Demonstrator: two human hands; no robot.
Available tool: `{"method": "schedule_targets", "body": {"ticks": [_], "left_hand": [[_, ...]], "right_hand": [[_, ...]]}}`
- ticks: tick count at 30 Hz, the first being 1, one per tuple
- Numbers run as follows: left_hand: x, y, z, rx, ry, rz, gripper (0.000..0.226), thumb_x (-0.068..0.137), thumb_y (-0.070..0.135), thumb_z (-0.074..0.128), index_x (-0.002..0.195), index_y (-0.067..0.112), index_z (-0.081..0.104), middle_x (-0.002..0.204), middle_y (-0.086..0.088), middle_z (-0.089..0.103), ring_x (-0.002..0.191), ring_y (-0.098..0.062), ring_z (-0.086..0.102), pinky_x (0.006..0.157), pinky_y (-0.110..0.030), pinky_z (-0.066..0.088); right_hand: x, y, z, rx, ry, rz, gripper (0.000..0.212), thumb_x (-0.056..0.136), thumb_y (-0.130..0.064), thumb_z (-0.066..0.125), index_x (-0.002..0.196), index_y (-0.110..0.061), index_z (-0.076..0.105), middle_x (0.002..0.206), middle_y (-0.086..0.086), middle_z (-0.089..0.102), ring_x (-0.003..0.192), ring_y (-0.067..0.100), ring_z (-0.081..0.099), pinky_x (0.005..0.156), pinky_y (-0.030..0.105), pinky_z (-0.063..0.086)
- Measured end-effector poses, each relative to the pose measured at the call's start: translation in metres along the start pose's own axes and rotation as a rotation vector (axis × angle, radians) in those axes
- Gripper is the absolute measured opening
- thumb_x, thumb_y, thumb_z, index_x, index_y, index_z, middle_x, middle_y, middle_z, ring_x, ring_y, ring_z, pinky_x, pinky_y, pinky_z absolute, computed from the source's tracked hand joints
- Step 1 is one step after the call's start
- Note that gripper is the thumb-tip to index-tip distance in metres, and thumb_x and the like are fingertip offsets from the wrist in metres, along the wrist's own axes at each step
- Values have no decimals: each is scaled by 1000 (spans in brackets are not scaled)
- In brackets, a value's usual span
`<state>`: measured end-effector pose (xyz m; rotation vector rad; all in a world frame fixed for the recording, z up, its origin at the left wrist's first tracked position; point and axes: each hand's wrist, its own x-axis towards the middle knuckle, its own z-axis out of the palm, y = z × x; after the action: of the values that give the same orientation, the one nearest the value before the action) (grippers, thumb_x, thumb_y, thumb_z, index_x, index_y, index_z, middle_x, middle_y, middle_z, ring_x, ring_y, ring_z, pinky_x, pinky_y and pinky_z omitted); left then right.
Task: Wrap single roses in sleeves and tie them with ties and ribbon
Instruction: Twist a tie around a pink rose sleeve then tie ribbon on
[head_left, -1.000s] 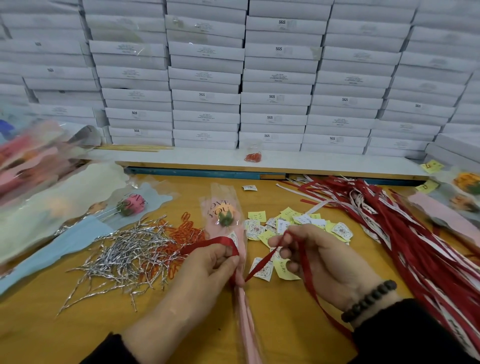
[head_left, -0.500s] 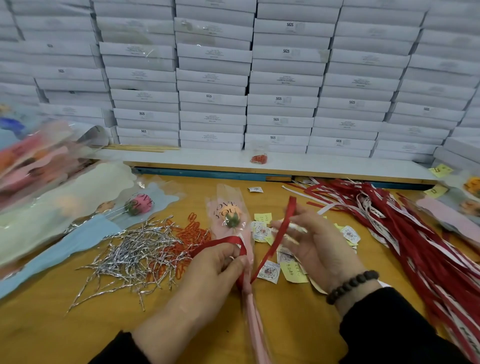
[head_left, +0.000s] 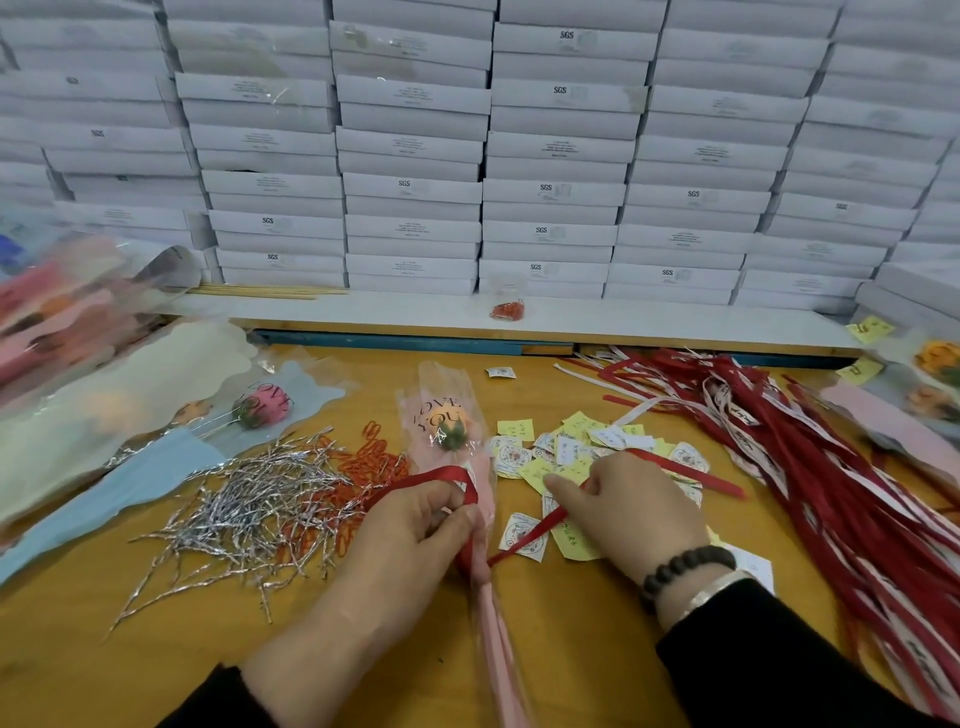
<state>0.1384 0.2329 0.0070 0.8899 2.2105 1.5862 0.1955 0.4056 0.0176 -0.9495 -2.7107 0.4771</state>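
A single rose lies in a pink and clear sleeve printed LOVE YOU, stem toward me on the yellow table. My left hand grips the sleeve's neck, where a red ribbon loops round it. My right hand holds the ribbon's other end low over the paper tags, and the tail runs out to the right. A heap of silver twist ties lies left of the rose.
Orange clips sit by the ties. Another sleeved rose and stacked sleeves lie at the left. A big bundle of red and white ribbons fills the right. White boxes are stacked behind a shelf.
My right hand, which had lifted the ribbon end up, has come down and to the right over the tags, drawing the ribbon out. My left hand kept its grip on the sleeve.
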Motion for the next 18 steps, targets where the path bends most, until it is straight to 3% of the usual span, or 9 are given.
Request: {"method": "schedule_targets", "body": {"ticks": [4,7,11,14,16,18], "left_hand": [[0,0,0,1,2,-3,24,95,14,50,77,6,62,62,-5,70,68,-13,67,82,-29,48],[1,-1,0,-10,3,-5,23,95,13,50,78,5,62,62,-6,70,67,-13,67,81,-28,48],[0,-3,0,-16,11,-4,21,95,15,50,80,7,61,64,-5,70,68,-14,68,82,-26,49],[0,-3,1,-34,27,-1,19,95,16,51,79,12,61,68,-2,72,68,-9,68,72,-18,50],[1,-4,2,-53,39,6,17,94,15,53,79,13,62,69,0,73,65,-5,66,62,-14,45],[1,-4,2,-87,53,21,19,92,14,55,76,14,64,69,0,72,62,-6,64,61,-17,44]], "right_hand": [[-1,-8,11,-71,-20,-3,35,90,-40,46,63,-19,38,62,-5,43,52,9,39,46,23,27],[1,-2,11,147,-36,2,18,85,-20,51,68,-15,49,67,-2,51,56,11,45,49,23,33],[-1,-4,7,789,21,-10,13,82,-8,61,70,-4,59,73,16,63,60,18,53,57,27,45],[-9,-15,5,1427,-233,22,17,86,0,57,71,-7,56,73,14,70,63,20,67,57,25,54],[-12,-19,8,1463,-303,13,16,88,0,55,73,-7,57,62,7,66,52,14,62,51,22,51],[-14,-22,11,1306,-285,-25,16,86,-1,58,72,-8,60,54,3,58,43,8,51,46,17,44]]}}
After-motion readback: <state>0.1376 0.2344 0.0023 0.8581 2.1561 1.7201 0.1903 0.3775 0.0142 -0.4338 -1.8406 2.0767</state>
